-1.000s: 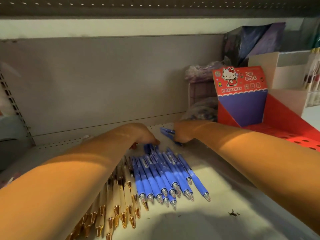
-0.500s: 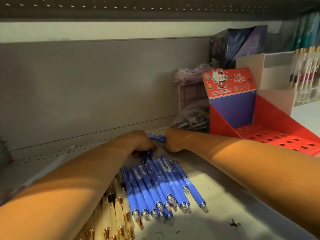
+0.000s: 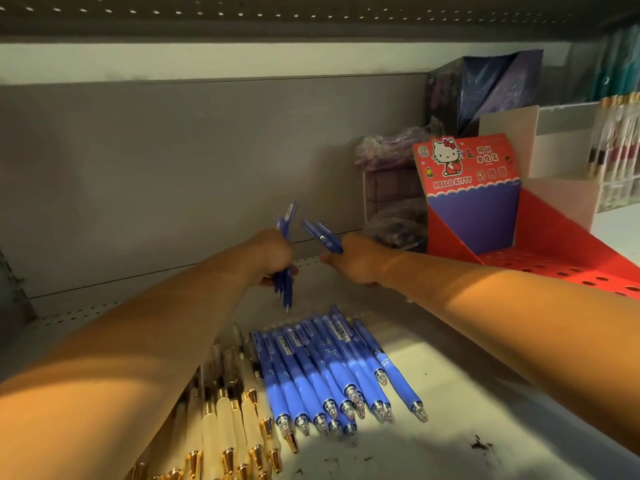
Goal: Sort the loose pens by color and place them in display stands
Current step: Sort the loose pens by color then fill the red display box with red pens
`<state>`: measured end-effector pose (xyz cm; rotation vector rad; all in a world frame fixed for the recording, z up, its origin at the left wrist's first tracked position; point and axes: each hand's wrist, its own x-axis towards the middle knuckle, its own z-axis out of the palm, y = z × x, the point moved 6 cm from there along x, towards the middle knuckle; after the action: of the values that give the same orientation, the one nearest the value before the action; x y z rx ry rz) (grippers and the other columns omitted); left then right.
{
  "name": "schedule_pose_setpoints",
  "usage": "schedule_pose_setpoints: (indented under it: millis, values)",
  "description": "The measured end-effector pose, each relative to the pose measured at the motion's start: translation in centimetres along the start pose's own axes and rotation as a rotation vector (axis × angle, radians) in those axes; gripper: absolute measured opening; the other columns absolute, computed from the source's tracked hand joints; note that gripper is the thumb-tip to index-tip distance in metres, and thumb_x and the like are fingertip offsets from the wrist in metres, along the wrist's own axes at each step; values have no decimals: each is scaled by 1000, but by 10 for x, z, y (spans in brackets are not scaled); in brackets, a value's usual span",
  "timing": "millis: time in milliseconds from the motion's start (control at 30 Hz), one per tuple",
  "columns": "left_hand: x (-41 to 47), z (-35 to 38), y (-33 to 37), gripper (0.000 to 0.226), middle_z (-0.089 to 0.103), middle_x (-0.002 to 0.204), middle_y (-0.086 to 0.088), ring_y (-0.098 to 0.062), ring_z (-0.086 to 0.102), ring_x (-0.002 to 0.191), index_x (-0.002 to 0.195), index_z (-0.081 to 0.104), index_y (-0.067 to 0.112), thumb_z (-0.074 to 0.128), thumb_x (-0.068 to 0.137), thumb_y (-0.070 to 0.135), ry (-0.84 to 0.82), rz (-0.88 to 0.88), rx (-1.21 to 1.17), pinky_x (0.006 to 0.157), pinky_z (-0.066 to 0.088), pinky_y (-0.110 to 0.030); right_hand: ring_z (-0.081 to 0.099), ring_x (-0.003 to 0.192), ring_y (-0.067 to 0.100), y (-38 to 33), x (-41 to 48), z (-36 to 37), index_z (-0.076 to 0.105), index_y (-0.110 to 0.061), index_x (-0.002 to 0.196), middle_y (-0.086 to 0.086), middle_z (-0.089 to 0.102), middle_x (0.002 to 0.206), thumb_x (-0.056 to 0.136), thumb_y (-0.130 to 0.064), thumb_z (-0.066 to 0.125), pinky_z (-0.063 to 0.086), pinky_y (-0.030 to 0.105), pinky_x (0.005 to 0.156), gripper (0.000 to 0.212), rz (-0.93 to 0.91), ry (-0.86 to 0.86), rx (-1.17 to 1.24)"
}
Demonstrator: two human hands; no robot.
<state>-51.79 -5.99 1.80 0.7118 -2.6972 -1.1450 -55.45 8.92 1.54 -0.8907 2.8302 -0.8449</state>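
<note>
on the shelf (image 3: 485, 393), cream pens (image 3: 221, 420) beside blue pens (image 3: 311, 368), red display stand (image 3: 554, 237)

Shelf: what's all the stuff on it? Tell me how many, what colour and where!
loose blue pens: about a dozen, blue, in a row mid-shelf
cream pens: several, cream with gold tips, left of the blue row
left bunch of blue pens: a few, blue, held above the row
right bunch of blue pens: a few, blue, held beside the left bunch
Hello Kitty display stand: one, red with blue inside, right rear
bagged pens: two bags, purplish, left of the stand
white box: one, white, behind the stand
shelf: one, grey, under everything
left hand: one, grips the left bunch
right hand: one, grips the right bunch
</note>
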Motion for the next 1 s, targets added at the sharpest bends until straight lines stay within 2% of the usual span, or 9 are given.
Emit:
schedule_pose_setpoints:
  millis: [100,200,267,333,500,567,700,867,1000]
  values:
    - [-11,-16,14,35,62,89,-10,-24,65,68,131,44,3,35,107,26,38,118,-148,55,52,-35,38,44,19,-8,-6,-7,43,-12,65,7,40,54,103,-42,41,34,27,46,49,14,20,153]
    - [-30,-28,23,32,56,85,-10,-22,56,61,129,44,9,37,106,31,56,188,-268,45,53,-28,40,45,19,-16,-15,-15,46,-13,70,8,45,57,104,-41,38,33,19,39,44,49,32,261]
    - [-46,-29,27,27,54,82,-8,-19,51,60,121,45,13,38,105,35,45,199,-271,45,51,-26,41,47,19,-20,-21,-18,48,-13,75,9,48,63,104,-37,37,32,18,41,40,67,12,341]
    - [-59,-27,28,28,53,80,-7,-19,48,58,115,48,12,38,105,36,24,205,-281,51,50,-29,41,49,18,-25,-30,-19,49,-13,79,7,49,64,103,-37,37,32,22,48,36,74,-17,396]
    - [-90,-19,24,33,53,71,-10,-23,52,58,90,59,8,38,107,27,-22,160,-374,74,48,-42,36,44,12,-32,-65,-9,48,-15,73,0,46,55,101,-29,41,30,20,45,32,32,-180,493]
    - [-101,-16,20,37,54,68,-12,-23,54,58,89,62,4,38,107,26,-37,113,-403,70,51,-39,37,45,12,-33,-78,-5,49,-16,70,-3,44,54,101,-30,43,30,21,45,34,14,-243,462]
    - [-125,-10,10,36,55,68,-9,-17,53,55,88,60,3,39,107,25,-72,16,-424,51,56,-28,39,46,11,-39,-98,-1,53,-17,68,-5,47,52,98,-32,48,29,22,44,35,-6,-302,386]
    - [-148,-1,-7,29,66,64,-11,-17,61,51,93,55,4,37,107,21,-117,-69,-343,51,54,-26,30,43,12,-54,-117,17,58,-22,56,-6,43,51,89,-34,58,20,20,41,35,-59,-422,220]
    - [-160,4,-28,25,61,75,-11,-16,59,52,103,54,4,41,106,24,-93,-193,-232,48,54,-25,40,42,12,-61,-122,25,54,-21,52,-10,43,35,86,-45,59,32,22,47,42,-165,-328,1]
